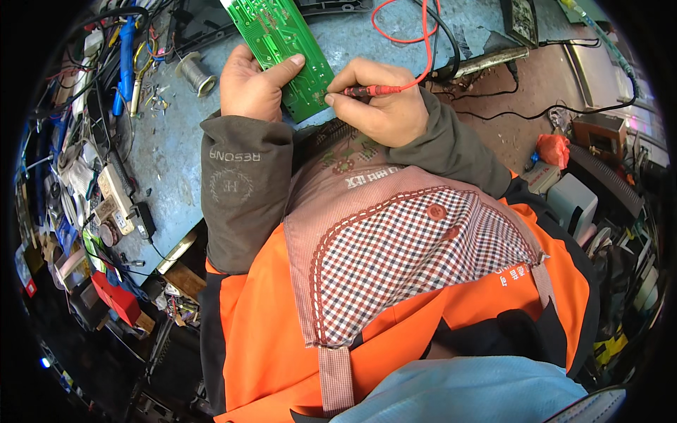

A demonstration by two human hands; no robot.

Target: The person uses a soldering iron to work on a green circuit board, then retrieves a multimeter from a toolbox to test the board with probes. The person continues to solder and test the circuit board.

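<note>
Scanning from the left edge: cluttered heap of tools, cables and a white power strip (pixel 113 189) along the worn blue-grey metal bench top (pixel 169 151); one blue-handled tool (pixel 126 53) near the top; one small spool of silvery solder wire (pixel 194 72) standing just left of the hands. One red box-shaped object (pixel 116 296) lower left, kind not determinable.

Left hand (pixel 250 88): closed on the long green printed circuit board (pixel 285 49), thumb laid across its face, fingers hidden beneath. Board tilted, lower end toward the body, upper end running out of the top of the picture.

Right hand (pixel 381 106): fingers pinched pen-fashion around one red-handled test probe (pixel 370 90), tip touching the board's lower right edge. One thin red lead (pixel 405 28) looping up from the probe; black cable (pixel 444 42) alongside, count of black cables uncertain.

Judgement on good practice: board best kept braced by the thumb, probe tip held steady on a single contact point, lead kept slack so as not to drag the tip.

Further right: one small red-orange bag (pixel 553 149), grey box-like units beyond.

Count: boards in hand, one; probes seen, one; hands, two.
</note>
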